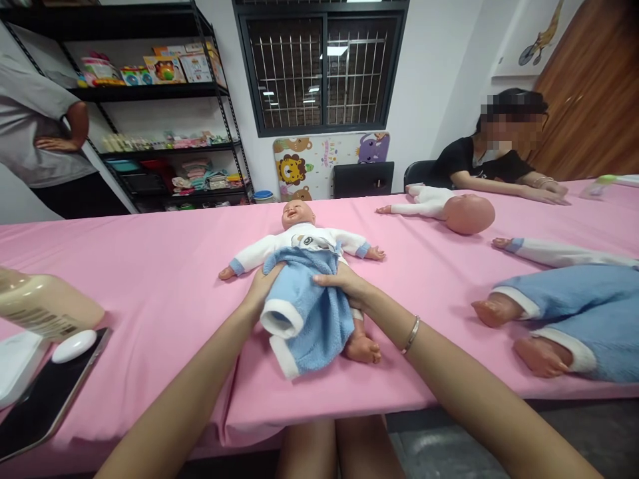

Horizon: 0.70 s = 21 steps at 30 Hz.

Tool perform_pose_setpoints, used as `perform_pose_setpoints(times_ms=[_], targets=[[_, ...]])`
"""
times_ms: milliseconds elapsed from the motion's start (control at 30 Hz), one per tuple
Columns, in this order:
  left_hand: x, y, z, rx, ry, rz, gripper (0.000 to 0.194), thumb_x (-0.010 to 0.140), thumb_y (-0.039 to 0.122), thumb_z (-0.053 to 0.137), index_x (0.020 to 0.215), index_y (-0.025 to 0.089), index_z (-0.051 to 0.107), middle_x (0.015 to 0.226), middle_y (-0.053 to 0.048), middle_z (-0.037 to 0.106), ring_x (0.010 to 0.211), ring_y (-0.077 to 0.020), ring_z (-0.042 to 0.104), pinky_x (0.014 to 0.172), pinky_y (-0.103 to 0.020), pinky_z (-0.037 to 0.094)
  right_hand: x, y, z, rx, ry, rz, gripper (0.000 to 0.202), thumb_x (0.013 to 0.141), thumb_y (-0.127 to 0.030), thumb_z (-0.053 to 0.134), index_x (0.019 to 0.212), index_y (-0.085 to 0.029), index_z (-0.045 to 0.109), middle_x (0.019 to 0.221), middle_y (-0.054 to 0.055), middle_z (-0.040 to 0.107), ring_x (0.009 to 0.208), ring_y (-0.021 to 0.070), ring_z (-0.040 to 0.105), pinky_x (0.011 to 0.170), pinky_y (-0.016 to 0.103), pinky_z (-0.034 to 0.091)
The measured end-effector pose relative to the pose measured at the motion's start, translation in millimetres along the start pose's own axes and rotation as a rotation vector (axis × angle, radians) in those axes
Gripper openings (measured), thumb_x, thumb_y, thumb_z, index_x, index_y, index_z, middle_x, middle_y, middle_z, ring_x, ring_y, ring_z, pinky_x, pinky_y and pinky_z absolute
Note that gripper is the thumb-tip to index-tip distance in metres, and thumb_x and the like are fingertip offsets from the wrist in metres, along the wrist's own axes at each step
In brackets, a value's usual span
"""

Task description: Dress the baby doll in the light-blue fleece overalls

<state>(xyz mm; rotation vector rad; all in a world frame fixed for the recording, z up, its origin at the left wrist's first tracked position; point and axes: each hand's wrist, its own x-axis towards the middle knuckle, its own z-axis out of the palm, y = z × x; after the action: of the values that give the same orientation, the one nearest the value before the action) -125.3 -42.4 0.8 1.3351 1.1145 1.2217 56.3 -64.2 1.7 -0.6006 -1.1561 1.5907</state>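
On its back in front of me lies a baby doll point(298, 214), head away from me, arms spread, in a white top with blue cuffs. A pair of light blue fleece pants point(314, 313) with white cuffs covers its belly and most of its legs. One bare foot point(364, 347) sticks out at the right. My left hand point(264, 283) grips the pants at the left of the waist, its fingers partly hidden by the cloth. At the right side, my right hand point(344, 281) is closed on the waist, thumb on top. Both pant legs hang toward me.
Right of me lies a doll in blue pants point(589, 306); behind it, another doll point(464, 209). A person in black point(459, 159) leans on the pink-covered table point(164, 266). At left are a bottle point(50, 303), a phone point(44, 399) and a white oval object point(74, 346). Shelves point(150, 93) stand behind.
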Motion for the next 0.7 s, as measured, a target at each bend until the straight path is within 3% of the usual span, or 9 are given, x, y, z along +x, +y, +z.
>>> perform_pose_setpoints(times_ms=[67, 200, 433, 567, 700], targets=[[-0.9, 1.0, 1.4, 0.004, -0.005, 0.005, 0.036, 0.073, 0.044, 0.064, 0.100, 0.019, 0.064, 0.103, -0.007, 0.068, 0.103, -0.0256, 0.059, 0.096, -0.039, 0.044, 0.3, 2.1, -0.7, -0.007, 0.008, -0.015, 0.065, 0.054, -0.019, 0.080, 0.114, -0.023, 0.055, 0.117, 0.003, 0.063, 0.109, 0.0229, 0.057, 0.101, 0.040, 0.041], [1.0, -2.2, 3.7, 0.005, 0.002, 0.048, 0.042, 0.073, 0.043, 0.065, 0.105, 0.017, 0.064, 0.116, -0.008, 0.063, 0.114, -0.0268, 0.053, 0.101, -0.039, 0.039, 7.8, 13.2, -3.2, -0.056, 0.150, -0.054, 0.053, 0.055, -0.022, 0.079, 0.104, -0.018, 0.060, 0.109, 0.006, 0.066, 0.102, 0.0236, 0.060, 0.097, 0.041, 0.044], [4.4, -6.7, 2.4, -0.246, -0.031, -0.080, 0.046, 0.073, 0.048, 0.065, 0.109, 0.019, 0.061, 0.112, -0.008, 0.065, 0.106, -0.0235, 0.059, 0.095, -0.035, 0.046, 13.0, 17.9, -3.1, -0.416, 0.274, -0.265, 0.038, 0.067, -0.030, 0.069, 0.101, -0.016, 0.062, 0.113, 0.008, 0.063, 0.108, 0.0237, 0.055, 0.102, 0.041, 0.037], [0.7, -4.6, 0.9, -0.361, -0.106, -0.054, 0.050, 0.070, 0.053, 0.066, 0.109, 0.021, 0.062, 0.109, -0.006, 0.066, 0.107, -0.0245, 0.058, 0.094, -0.033, 0.047, 11.1, 14.3, -1.6, -0.247, 0.305, -0.187, 0.038, 0.065, -0.035, 0.069, 0.099, -0.019, 0.062, 0.108, 0.006, 0.065, 0.105, 0.0243, 0.056, 0.099, 0.040, 0.040], [-2.1, -3.1, 1.7, -0.229, -0.121, 0.069, 0.050, 0.064, 0.041, 0.076, 0.107, 0.021, 0.062, 0.111, -0.006, 0.065, 0.109, -0.0265, 0.058, 0.095, -0.036, 0.046, 8.3, 9.4, 2.2, -0.018, 0.268, -0.020, 0.029, 0.063, -0.037, 0.071, 0.084, -0.019, 0.063, 0.084, 0.004, 0.067, 0.091, 0.0236, 0.060, 0.088, 0.036, 0.047]])
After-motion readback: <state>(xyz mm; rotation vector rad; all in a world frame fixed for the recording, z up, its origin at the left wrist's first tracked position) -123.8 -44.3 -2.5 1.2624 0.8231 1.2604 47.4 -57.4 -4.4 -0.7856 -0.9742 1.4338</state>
